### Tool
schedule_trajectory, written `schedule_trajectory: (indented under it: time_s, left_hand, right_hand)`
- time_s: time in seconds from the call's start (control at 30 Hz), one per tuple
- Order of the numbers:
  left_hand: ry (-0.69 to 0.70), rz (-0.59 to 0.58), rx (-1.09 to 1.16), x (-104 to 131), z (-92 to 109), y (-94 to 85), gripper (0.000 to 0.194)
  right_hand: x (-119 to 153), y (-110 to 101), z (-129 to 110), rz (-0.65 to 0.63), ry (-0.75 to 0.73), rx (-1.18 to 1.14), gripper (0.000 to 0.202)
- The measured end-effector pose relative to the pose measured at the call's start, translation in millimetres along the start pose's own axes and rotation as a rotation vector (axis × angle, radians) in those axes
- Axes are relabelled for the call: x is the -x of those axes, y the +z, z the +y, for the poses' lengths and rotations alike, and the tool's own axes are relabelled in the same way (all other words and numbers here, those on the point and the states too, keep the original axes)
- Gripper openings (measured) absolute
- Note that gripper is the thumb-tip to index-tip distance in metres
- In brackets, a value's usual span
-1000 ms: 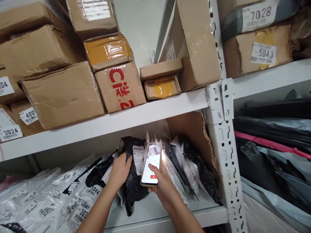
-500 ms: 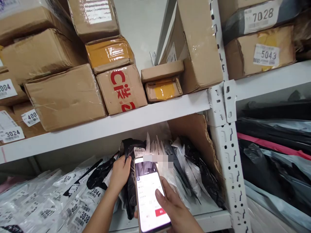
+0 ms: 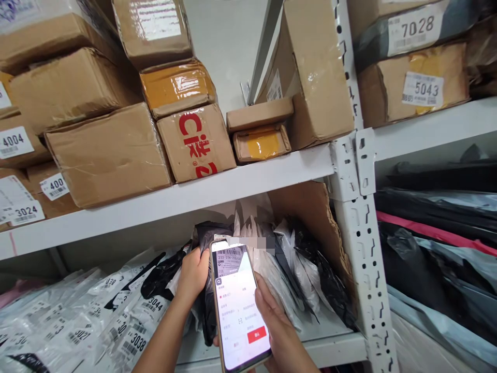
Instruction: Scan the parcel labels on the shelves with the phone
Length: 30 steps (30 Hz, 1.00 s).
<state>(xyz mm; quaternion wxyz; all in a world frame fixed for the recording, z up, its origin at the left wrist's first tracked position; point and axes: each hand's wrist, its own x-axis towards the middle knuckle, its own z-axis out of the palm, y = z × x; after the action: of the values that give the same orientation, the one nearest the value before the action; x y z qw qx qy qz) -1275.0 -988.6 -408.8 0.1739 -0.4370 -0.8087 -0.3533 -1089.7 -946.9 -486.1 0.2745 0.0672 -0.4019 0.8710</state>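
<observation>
In my right hand (image 3: 277, 326) is a smartphone (image 3: 241, 311), held upright with the thumb along its right edge. Its screen shows a camera picture of a label at the top and a form with a red button below. My left hand (image 3: 194, 272) grips the edge of a black plastic mailer bag (image 3: 209, 298) that stands among other bags on the lower shelf. The phone hides most of this bag and nearly all of its white label. White and grey mailer bags (image 3: 267, 274) stand just right of the phone.
Many white bags with numbered labels (image 3: 134, 342) lean at the lower left. Cardboard boxes (image 3: 108, 155) are stacked on the white upper shelf (image 3: 202, 194). A perforated metal post (image 3: 368, 248) rises at the right, with more bags (image 3: 435, 274) beyond it. A cardboard sheet (image 3: 314, 223) stands beside the bags.
The phone has moved up slightly and now covers the bag's label, which appears on its screen. My right thumb has shifted from over the screen to the phone's edge. My left hand keeps its grip.
</observation>
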Motion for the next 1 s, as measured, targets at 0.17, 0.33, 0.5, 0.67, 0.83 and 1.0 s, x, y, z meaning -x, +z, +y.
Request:
schedule_trajectory:
  time_s: [0.17,0.33,0.5,0.67,0.83,1.0]
  left_hand:
    - [0.012,0.004,-0.01,-0.2,-0.6,0.8,0.031]
    - [0.0,-0.008,-0.027,-0.2,-0.8,0.8,0.031]
    - [-0.024,-0.023,-0.059,0.1,-1.7,0.3,0.03]
    - [-0.039,0.005,-0.068,-0.3,-2.5,2.0,0.029]
    - [-0.044,0.037,-0.04,0.4,-0.9,2.8,0.029]
    - [-0.02,0.055,0.001,1.4,-0.2,2.7,0.03]
  right_hand:
    - [1.6,1.6,-1.5,0.01,0.012,0.006,0.09]
    - [1.9,0.3,-1.8,0.003,-0.005,0.027,0.083]
    - [4.2,-0.2,-2.1,-0.003,0.007,0.029,0.075]
    - [6.7,1.8,-6.0,-0.028,0.017,-0.03,0.077]
    - [4.9,4.0,-1.4,0.003,0.036,-0.089,0.078]
    - [3.0,1.0,3.5,0.029,0.052,-0.032,0.077]
